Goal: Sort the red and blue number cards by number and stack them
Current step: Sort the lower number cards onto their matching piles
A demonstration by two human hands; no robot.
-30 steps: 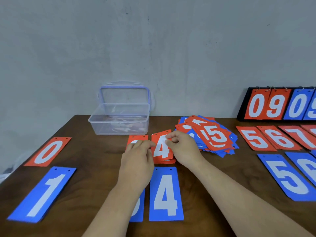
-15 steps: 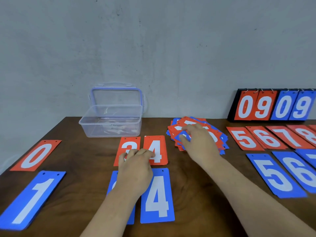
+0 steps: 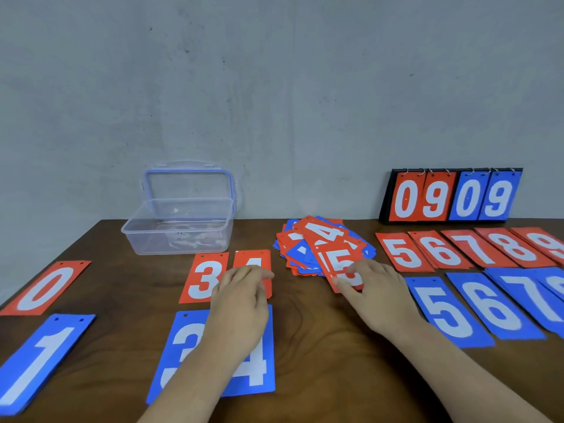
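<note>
Fingers (image 3: 363, 267) of right hand (image 3: 380, 297) pinch red 5 card (image 3: 335, 260).

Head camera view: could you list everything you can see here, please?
red 0 card: one, red, far left.
blue 1 card: one, blue, near left.
red 3 card, red 4 card: two, red, side by side, centre.
blue 3 card, blue 4 card: two, blue, nearer, partly under the left arm.
mixed pile: one, red and blue, centre back.
red 5 card: one, red, pile's near edge.
red row: five, 5 to 9, right.
blue row: four showing, blue, right, nearer.
clear box: one, lid open, back left.
scoreboard: one, black, back right, showing 0909.
table: one, dark brown.
left hand: rests on red 4 card.
right hand: pinches red 5 card.
</note>
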